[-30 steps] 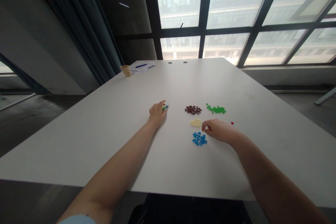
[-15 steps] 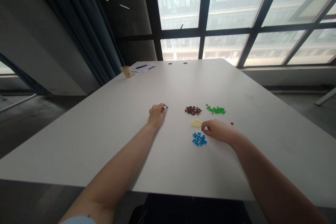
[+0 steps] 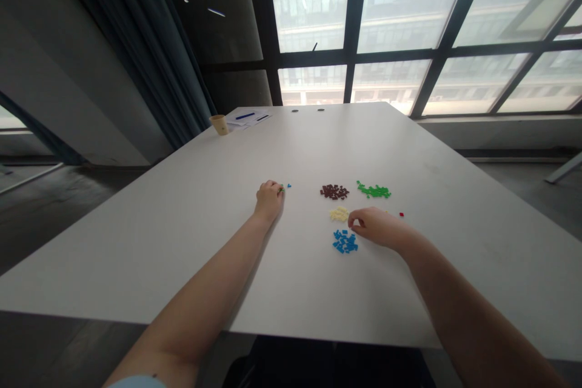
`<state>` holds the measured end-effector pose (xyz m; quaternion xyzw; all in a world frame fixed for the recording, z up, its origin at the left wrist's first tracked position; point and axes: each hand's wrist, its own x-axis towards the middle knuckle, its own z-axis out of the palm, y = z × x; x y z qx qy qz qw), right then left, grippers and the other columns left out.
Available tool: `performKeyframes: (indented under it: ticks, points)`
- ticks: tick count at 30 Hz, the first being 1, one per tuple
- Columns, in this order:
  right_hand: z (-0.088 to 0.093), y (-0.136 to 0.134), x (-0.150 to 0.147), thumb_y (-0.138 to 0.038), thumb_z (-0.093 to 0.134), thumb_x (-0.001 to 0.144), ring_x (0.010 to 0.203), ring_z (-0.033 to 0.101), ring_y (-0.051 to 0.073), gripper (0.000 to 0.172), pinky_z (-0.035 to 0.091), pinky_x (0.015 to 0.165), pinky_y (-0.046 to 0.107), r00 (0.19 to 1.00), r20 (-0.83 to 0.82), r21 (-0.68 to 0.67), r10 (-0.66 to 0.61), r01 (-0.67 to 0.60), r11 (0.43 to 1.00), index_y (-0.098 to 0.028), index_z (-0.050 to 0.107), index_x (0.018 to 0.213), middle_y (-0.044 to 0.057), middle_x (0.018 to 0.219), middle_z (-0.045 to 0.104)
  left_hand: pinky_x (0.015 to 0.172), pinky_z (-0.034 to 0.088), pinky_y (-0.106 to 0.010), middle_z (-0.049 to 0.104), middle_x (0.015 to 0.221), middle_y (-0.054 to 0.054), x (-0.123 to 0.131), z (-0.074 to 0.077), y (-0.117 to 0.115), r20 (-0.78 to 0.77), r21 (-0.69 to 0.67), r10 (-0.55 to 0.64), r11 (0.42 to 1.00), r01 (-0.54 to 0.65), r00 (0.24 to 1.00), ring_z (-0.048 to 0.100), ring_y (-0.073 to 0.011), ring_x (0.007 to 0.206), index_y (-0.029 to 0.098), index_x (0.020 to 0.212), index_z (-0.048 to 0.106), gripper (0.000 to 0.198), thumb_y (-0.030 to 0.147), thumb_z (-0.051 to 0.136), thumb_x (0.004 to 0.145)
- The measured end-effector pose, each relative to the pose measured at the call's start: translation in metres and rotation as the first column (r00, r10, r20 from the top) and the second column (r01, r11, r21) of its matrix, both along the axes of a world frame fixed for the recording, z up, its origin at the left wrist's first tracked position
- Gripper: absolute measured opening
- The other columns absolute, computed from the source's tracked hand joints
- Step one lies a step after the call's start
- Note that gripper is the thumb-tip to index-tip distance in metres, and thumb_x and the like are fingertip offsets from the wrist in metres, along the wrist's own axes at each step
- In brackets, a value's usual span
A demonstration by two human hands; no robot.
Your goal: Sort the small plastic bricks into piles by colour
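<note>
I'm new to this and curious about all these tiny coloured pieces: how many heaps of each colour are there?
Dark brown heap: 1
Green heap: 1
Cream heap: 1
Blue heap: 1
Total: 4 heaps

The pieces within each heap are too small to count.
</note>
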<state>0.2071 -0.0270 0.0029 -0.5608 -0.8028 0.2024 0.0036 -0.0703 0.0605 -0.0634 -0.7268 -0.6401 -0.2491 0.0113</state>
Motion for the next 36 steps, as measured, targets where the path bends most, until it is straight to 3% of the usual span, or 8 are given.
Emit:
performKeyframes:
  ticks: [10,15,17,20,23,25,30,36]
  points:
    - [0.001,0.000,-0.001,-0.025,0.046,0.075,0.064,0.053,0.013,0.021,0.033,0.056,0.022,1.000,-0.001,-0.006,0.003,-0.003,1.000,-0.021,0.065,0.083,0.004,0.076,0.062,0.076,0.039,-0.035,0.061,0.092,-0.008,0.003,0.003,-0.003,-0.034,0.030,0.020,0.999,-0.019,0.999,0.050,-0.0225,0.092,0.018,0.083,0.060,0.018,0.018,0.042,0.080]
    - [0.001,0.000,0.000,-0.025,0.048,0.075,0.063,0.052,0.013,0.020,0.033,0.055,0.022,1.000,-0.010,-0.004,-0.001,0.001,1.000,-0.021,0.065,0.082,0.004,0.074,0.062,0.079,0.041,-0.033,0.061,0.085,-0.006,0.010,0.008,-0.007,0.319,0.061,-0.111,0.993,0.096,0.941,0.053,-0.0181,0.086,0.018,0.084,0.059,0.015,0.021,0.045,0.080]
    - [0.002,0.001,0.000,-0.025,0.048,0.075,0.062,0.051,0.013,0.020,0.032,0.055,0.022,1.000,-0.030,0.013,0.001,0.000,1.000,-0.020,0.065,0.083,0.004,0.073,0.061,0.078,0.042,-0.030,0.062,0.086,-0.005,0.018,0.009,-0.011,0.588,0.026,-0.141,0.987,0.156,0.796,0.054,-0.0153,0.083,0.018,0.089,0.059,0.016,0.023,0.048,0.078]
    - [0.004,0.001,-0.001,-0.026,0.047,0.077,0.060,0.049,0.012,0.020,0.031,0.055,0.022,0.997,-0.071,0.081,0.003,0.002,0.997,-0.020,0.065,0.081,0.003,0.071,0.060,0.080,0.044,-0.027,0.062,0.084,-0.002,0.034,0.013,-0.023,0.909,-0.103,-0.018,0.959,0.265,0.416,0.056,-0.0112,0.079,0.018,0.092,0.060,0.019,0.020,0.055,0.074]
    - [0.006,0.000,-0.005,-0.026,0.045,0.078,0.059,0.048,0.011,0.020,0.031,0.055,0.022,0.992,-0.128,0.168,-0.003,0.024,0.986,-0.020,0.064,0.080,0.002,0.070,0.059,0.081,0.045,-0.025,0.061,0.082,-0.001,0.048,0.023,-0.039,0.979,-0.204,0.195,0.875,0.438,0.067,0.057,-0.0084,0.077,0.017,0.085,0.062,0.014,0.019,0.061,0.072]
    - [0.007,0.000,-0.008,-0.027,0.045,0.079,0.059,0.047,0.011,0.020,0.031,0.055,0.022,0.984,-0.180,0.222,-0.004,0.045,0.974,-0.020,0.064,0.081,0.002,0.070,0.058,0.080,0.045,-0.024,0.061,0.085,-0.001,0.054,0.032,-0.051,0.955,-0.220,0.292,0.804,0.552,-0.045,0.058,-0.0082,0.077,0.019,0.086,0.061,0.017,0.021,0.065,0.070]
    - [0.008,-0.002,-0.015,-0.028,0.046,0.081,0.064,0.048,0.011,0.020,0.036,0.062,0.023,0.935,-0.343,0.353,0.085,0.045,0.934,-0.020,0.063,0.089,0.002,0.073,0.058,0.080,0.044,-0.028,0.060,0.091,0.000,0.058,0.044,-0.068,0.920,-0.244,0.391,0.606,0.757,-0.017,0.058,-0.0113,0.087,0.026,0.099,0.059,0.034,0.025,0.070,0.066]
    - [0.009,-0.008,-0.022,-0.028,0.053,0.078,0.076,0.051,0.014,0.021,0.039,0.073,0.026,0.877,-0.433,0.493,0.208,0.038,0.869,-0.021,0.060,0.096,0.003,0.080,0.059,0.080,0.040,-0.028,0.060,0.087,0.000,0.062,0.040,-0.070,0.924,-0.258,0.378,0.520,0.814,0.052,0.056,-0.0110,0.088,0.025,0.099,0.059,0.035,0.025,0.070,0.066]
